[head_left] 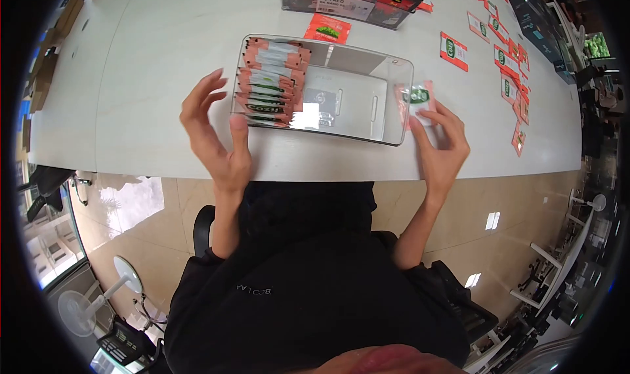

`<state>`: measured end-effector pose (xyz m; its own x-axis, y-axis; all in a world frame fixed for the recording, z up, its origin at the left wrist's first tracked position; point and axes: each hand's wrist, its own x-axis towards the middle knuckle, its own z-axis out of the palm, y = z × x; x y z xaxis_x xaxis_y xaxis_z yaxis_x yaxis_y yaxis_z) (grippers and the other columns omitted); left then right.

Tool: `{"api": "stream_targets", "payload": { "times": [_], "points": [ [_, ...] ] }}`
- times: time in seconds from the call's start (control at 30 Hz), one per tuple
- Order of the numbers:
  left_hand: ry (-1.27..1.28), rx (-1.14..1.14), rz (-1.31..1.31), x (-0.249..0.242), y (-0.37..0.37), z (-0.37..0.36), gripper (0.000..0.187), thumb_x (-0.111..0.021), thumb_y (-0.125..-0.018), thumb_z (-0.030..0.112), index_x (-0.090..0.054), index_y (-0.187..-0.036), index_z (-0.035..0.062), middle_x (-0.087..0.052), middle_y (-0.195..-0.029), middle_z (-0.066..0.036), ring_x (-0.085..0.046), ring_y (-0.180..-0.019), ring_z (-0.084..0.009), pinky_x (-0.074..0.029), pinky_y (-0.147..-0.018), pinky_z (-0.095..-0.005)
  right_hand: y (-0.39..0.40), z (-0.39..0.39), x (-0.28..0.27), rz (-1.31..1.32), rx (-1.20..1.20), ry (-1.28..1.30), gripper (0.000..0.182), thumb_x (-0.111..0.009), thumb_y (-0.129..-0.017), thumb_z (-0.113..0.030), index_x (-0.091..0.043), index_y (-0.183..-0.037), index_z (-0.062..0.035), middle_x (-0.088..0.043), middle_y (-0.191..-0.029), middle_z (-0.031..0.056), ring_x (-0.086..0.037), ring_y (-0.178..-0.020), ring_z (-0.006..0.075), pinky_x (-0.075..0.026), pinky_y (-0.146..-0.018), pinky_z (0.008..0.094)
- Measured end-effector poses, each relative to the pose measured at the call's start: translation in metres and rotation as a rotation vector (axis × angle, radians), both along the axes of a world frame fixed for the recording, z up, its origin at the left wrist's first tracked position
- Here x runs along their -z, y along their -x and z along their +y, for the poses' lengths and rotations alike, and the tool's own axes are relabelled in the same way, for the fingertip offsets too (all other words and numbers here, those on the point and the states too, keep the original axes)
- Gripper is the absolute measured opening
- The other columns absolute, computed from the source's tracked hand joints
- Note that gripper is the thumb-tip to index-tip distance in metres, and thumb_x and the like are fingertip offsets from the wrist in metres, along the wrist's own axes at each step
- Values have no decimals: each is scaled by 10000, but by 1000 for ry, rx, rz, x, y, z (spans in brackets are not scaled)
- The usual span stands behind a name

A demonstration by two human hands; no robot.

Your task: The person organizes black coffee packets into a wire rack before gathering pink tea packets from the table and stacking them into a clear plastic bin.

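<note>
A clear plastic bin stands on the white table in front of me. Its left half holds a row of red-and-white tea bag sachets, some showing green "Cozy" print. My left hand is at the bin's left end, fingers spread and thumb by the near left corner, with nothing in it. Just off the bin's right end, my right hand pinches a single tea bag sachet by its near edge between thumb and fingers. That sachet looks slightly blurred.
Behind the bin lies a red sachet, and beyond it a second clear bin with dark red packets. Several loose sachets are scattered on the right. A dark box lies along the far right edge. The table's front edge is close to me.
</note>
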<state>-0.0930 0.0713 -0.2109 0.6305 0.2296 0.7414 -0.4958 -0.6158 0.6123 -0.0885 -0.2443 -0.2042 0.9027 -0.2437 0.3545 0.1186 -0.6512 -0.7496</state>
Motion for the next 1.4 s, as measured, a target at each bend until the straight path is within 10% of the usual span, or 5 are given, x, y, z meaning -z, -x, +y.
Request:
{"api": "stream_targets", "payload": {
  "times": [0.17, 0.37, 0.8, 0.83, 1.4],
  "points": [
    [189, 80, 254, -4, 4, -5, 561, -466, -1090, 331, -323, -1481, -45, -636, -1247, -203, -616, -1100, -261, -430, -1025, -366, 18, -19, -2, 11, 261, -15, 157, -837, -818, -43, -726, -928, -33, -679, -993, 60, -601, -864, 134, -504, -743, 295],
    [118, 68, 329, -6, 6, -8, 475, -402, -1093, 323, -476, -1386, -43, -657, -1121, -184, -590, -954, -226, -469, -883, -350, 13, 6, -38, -313, 82, -332, 632, -709, -923, 22, -348, -1438, -39, -593, -978, 54, -613, -771, 91, -519, -706, 222],
    [40, 140, 325, -5, 4, -3, 513, -447, -1072, 345, -542, -1337, -84, -620, -1098, -217, -576, -913, -296, -468, -827, -378, -41, 105, -67, 283, -442, 404, 164, -647, -932, -57, -571, -1059, 14, -651, -715, 231, -648, -660, 430, -491, -604, 484],
    [33, 144, 324, -6, 4, -3, 515, -457, -1069, 346, -541, -1337, -86, -620, -1100, -222, -575, -913, -302, -468, -827, -382, -43, 108, -61, 182, -475, 428, 151, -641, -957, -40, -532, -1057, -10, -695, -662, 108, -704, -604, 301, -507, -558, 361],
    [35, 184, 338, -9, 6, -2, 461, -538, -1032, 252, -534, -1348, -84, -609, -1128, -220, -583, -955, -319, -473, -838, -394, -48, 105, -75, -116, -225, 561, 143, -740, -874, -81, -700, -1010, -98, -705, -813, 65, -701, -712, 240, -505, -615, 356]
  ]
}}
